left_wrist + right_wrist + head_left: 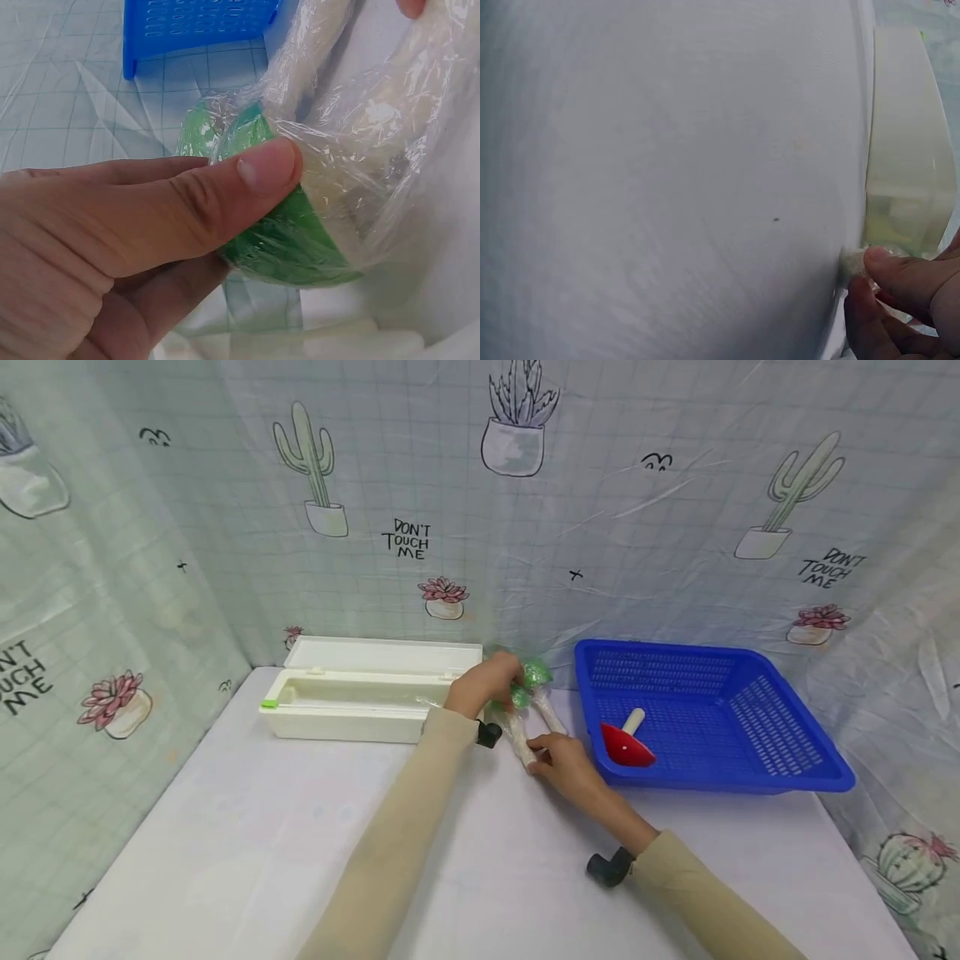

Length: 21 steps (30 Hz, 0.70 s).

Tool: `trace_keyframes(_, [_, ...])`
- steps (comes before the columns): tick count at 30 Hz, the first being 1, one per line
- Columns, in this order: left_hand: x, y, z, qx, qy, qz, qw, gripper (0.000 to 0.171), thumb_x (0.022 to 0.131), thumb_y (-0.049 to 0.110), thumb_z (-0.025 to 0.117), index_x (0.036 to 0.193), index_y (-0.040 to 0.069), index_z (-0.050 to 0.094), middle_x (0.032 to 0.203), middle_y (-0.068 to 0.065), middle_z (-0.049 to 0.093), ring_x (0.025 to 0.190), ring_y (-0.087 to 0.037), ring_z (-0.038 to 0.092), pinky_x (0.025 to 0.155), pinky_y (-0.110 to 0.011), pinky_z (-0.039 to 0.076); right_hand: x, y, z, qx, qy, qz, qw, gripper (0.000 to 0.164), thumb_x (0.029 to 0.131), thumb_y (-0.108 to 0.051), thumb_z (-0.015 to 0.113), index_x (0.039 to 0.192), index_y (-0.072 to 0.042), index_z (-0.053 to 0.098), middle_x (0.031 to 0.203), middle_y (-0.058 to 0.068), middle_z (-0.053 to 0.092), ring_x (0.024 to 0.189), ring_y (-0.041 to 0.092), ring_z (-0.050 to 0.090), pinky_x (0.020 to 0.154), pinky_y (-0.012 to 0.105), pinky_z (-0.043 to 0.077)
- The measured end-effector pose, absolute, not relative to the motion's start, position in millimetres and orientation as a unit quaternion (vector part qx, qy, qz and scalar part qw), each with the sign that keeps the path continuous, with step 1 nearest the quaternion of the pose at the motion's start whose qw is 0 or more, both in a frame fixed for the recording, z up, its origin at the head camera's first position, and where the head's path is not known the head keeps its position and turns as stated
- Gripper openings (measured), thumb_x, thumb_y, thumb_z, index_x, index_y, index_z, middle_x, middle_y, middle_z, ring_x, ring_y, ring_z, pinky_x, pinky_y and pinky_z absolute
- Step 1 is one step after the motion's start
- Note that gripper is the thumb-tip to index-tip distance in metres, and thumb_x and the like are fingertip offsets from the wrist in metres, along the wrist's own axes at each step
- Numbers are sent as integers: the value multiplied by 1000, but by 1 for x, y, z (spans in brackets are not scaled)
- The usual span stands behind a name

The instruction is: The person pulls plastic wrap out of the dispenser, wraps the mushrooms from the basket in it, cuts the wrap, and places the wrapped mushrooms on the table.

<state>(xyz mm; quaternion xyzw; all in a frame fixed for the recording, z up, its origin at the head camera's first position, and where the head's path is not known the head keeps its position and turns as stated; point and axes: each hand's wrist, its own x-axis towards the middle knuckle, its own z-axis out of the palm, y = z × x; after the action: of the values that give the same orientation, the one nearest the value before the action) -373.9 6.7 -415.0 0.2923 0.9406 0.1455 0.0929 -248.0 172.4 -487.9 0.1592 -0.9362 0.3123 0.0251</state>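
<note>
Both ends pinched, and plenty out of sight

Across the back it's the printed curtain [570, 531], running out of frame on three sides. Below, the bench [487, 868], near edge cut off. Over on the right, the blue basket [712, 778]: whole from the head, just a corner from the left wrist. On the left, the white box [345, 728], lid [382, 654] up, its right end lost behind the left hand [486, 683].

And to the hands! The left is clamped, thumb over fingers, on the green top of a film-wrapped piece [519, 739] between box and basket. The right hand [573, 768], partly cropped in its own wrist view, pinches the pale lower end. Just beside lies a second wrapped piece [549, 708], lower end against or behind the right hand, can't tell which. Film glare smears the overlapping green tops; whether the left fingers touch both, no telling. Smallest, a red-capped piece [628, 747], in the basket's near-left corner.
</note>
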Motion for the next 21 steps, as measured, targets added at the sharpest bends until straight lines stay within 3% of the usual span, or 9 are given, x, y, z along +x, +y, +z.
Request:
trace_keyframes(5, [-371, 4, -414, 284, 940, 161, 99, 48, 73, 7, 92, 118, 7, 75, 120, -8, 70, 114, -23, 59, 98, -32, 52, -247, 173, -486, 160, -937, 309, 22, 35, 82, -5, 84, 114, 2, 73, 94, 11, 71, 79, 17, 66, 69, 31, 57])
trace_keyframes(12, [-359, -11, -407, 327, 930, 147, 87, 49, 84, 6, 84, 130, 3, 68, 132, -11, 65, 125, -27, 59, 105, -34, 49, -241, 176, -484, 173, -932, 316, 19, 35, 87, -5, 80, 119, 5, 69, 110, 18, 70, 88, 25, 71, 71, 32, 61])
trace_keyframes(17, [-346, -39, -390, 346, 927, 132, 54, 44, 92, 10, 76, 134, 1, 64, 138, -14, 61, 131, -30, 54, 111, -39, 44, -232, 174, -471, 230, -926, 297, 46, 37, 90, -7, 76, 124, 4, 67, 116, 18, 69, 97, 31, 70, 78, 40, 61])
trace_keyframes(21, [-338, -75, -380, 359, 925, 121, 39, 38, 95, 10, 72, 132, -1, 64, 135, -17, 62, 128, -33, 56, 110, -42, 45, -225, 167, -456, 256, -921, 294, 15, 37, 93, -9, 73, 128, -1, 66, 121, 13, 69, 102, 29, 69, 84, 40, 60])
